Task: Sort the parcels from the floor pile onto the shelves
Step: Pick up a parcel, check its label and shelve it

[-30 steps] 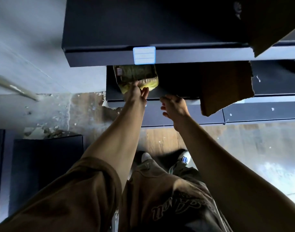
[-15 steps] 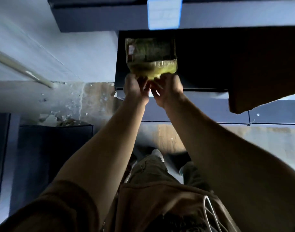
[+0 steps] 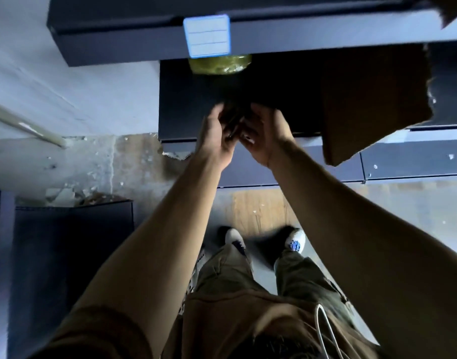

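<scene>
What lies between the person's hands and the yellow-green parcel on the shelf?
In the head view, only bare dark shelf lies between the left hand, the right hand and the yellow-green parcel; neither touches it.

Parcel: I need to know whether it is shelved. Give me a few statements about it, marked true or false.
1. The parcel lies on the shelf, partly hidden by the upper shelf. True.
2. Both hands grip the parcel. False: the left hand and right hand are clear of it, nearer the shelf's front.
3. A blue-edged label sits above the parcel. True.
4. The cardboard is left of the parcel. False: it is on its right.
</scene>
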Tool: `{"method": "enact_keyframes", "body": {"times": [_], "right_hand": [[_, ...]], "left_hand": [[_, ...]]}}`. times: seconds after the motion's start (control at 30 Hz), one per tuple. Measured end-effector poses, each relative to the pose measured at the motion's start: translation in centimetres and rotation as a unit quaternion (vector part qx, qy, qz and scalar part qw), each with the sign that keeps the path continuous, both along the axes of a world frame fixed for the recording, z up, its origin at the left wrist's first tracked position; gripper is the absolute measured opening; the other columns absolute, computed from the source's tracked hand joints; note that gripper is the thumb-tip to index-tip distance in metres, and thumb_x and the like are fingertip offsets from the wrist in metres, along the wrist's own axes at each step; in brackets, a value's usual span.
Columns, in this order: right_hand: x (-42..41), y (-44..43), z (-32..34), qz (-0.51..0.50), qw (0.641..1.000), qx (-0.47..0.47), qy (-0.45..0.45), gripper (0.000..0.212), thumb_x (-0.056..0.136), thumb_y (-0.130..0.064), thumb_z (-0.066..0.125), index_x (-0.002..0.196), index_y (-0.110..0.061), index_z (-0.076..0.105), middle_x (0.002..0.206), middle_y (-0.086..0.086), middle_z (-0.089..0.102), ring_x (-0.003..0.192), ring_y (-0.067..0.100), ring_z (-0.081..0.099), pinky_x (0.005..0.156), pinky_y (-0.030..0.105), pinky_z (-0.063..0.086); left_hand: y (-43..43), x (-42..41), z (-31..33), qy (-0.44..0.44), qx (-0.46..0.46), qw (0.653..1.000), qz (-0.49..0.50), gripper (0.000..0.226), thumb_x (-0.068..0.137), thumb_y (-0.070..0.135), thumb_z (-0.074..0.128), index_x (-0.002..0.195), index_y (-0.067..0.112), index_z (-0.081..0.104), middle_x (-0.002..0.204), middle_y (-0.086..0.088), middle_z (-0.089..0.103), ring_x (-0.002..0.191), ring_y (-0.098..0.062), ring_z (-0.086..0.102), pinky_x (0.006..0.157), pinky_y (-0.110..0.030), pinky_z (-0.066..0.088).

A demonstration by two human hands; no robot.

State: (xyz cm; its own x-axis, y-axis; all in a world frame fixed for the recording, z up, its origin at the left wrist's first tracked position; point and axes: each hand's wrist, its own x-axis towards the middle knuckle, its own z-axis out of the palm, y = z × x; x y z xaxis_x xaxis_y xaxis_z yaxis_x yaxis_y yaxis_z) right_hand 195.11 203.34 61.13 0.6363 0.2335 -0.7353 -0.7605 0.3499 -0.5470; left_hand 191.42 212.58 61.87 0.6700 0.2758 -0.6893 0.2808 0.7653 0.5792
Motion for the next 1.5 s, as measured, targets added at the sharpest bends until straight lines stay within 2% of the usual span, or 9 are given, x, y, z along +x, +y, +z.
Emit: {"method": "enact_keyframes", "body": {"times": [0.13,0.3,0.53,0.67,0.77,0.93,1.13,1.33,1.5], "right_hand": [[-3.2,-4.7,1.4,-0.018,1.0,0.006,-0.01,0.013,0.102,-0.018,0.057,0.095,-0.014,0.067,0.087,0.003,0.068,0.081,0.017,0.064,0.077,0.03,0.052],[-8.9,-12.3,3.1,0.026,0.999,-0.014,-0.036,0.017,0.106,-0.015,0.052,0.115,-0.016,0.066,0.108,0.001,0.071,0.108,0.021,0.066,0.099,0.034,0.05],[-15.3,-27.6,2.5,-0.086,0.995,0.047,-0.008,0.023,0.105,-0.01,0.053,0.123,-0.009,0.067,0.105,0.007,0.075,0.104,0.022,0.07,0.096,0.033,0.052],[-15.3,-38.0,2.3,-0.17,0.984,0.045,0.002,0.03,0.106,-0.015,0.052,0.133,-0.007,0.064,0.126,0.012,0.072,0.122,0.028,0.066,0.096,0.034,0.051],[-14.7,-45.7,3.0,-0.241,0.968,0.062,-0.013,0.033,0.107,-0.017,0.051,0.137,-0.008,0.061,0.128,0.011,0.07,0.121,0.027,0.065,0.104,0.038,0.048],[-15.2,-57.8,2.6,-0.366,0.926,0.088,0.0,0.031,0.105,-0.017,0.054,0.134,-0.009,0.064,0.116,0.007,0.073,0.112,0.024,0.068,0.105,0.038,0.046],[-15.2,-73.4,1.4,-0.508,0.858,0.077,0.01,0.03,0.105,-0.017,0.054,0.133,-0.011,0.063,0.127,0.012,0.071,0.117,0.026,0.067,0.106,0.038,0.049],[-15.2,-89.1,2.1,-0.609,0.792,0.034,0.023,0.029,0.105,-0.018,0.053,0.132,-0.013,0.063,0.118,0.009,0.072,0.11,0.023,0.069,0.102,0.036,0.05],[-15.7,-100.3,3.7,-0.689,0.723,0.038,0.015,0.036,0.106,-0.018,0.052,0.14,-0.009,0.059,0.133,0.015,0.067,0.122,0.029,0.065,0.11,0.04,0.047]], "left_hand": [[-4.2,-3.1,0.7,0.008,0.003,1.0,-0.003,0.02,0.103,0.023,0.056,0.091,0.015,0.07,0.088,-0.005,0.074,0.082,-0.017,0.069,0.077,-0.026,0.054],[-11.1,-8.9,1.1,0.043,-0.013,0.999,0.025,0.023,0.107,0.021,0.049,0.102,0.011,0.068,0.108,-0.009,0.073,0.102,-0.022,0.07,0.086,-0.033,0.056],[-26.0,-12.4,1.9,0.083,0.052,0.994,-0.044,0.019,0.102,0.024,0.055,0.101,0.015,0.072,0.1,-0.004,0.078,0.088,-0.015,0.073,0.079,-0.03,0.055],[-34.9,-12.7,2.2,0.086,0.065,0.989,-0.104,0.019,0.103,0.024,0.054,0.098,0.016,0.071,0.087,0.0,0.079,0.074,-0.011,0.076,0.072,-0.028,0.055],[-41.2,-11.5,2.7,0.081,0.072,0.983,-0.147,0.017,0.103,0.023,0.054,0.1,0.015,0.069,0.093,-0.002,0.077,0.08,-0.015,0.074,0.073,-0.029,0.054],[-53.6,-7.9,3.3,0.07,0.082,0.956,-0.271,0.017,0.103,0.022,0.05,0.099,0.016,0.066,0.092,-0.001,0.073,0.082,-0.016,0.067,0.07,-0.027,0.047],[-71.1,-3.7,1.8,0.069,0.064,0.901,-0.423,0.018,0.104,0.023,0.049,0.099,0.016,0.065,0.086,0.001,0.072,0.081,-0.016,0.066,0.07,-0.027,0.045],[-89.2,0.1,0.9,0.086,0.013,0.854,-0.513,0.02,0.103,0.023,0.046,0.096,0.018,0.064,0.088,0.0,0.071,0.081,-0.015,0.067,0.072,-0.027,0.046],[-103.7,1.3,2.7,0.064,-0.014,0.79,-0.609,0.021,0.105,0.025,0.046,0.098,0.018,0.064,0.09,0.001,0.071,0.082,-0.014,0.067,0.072,-0.027,0.046]]}}
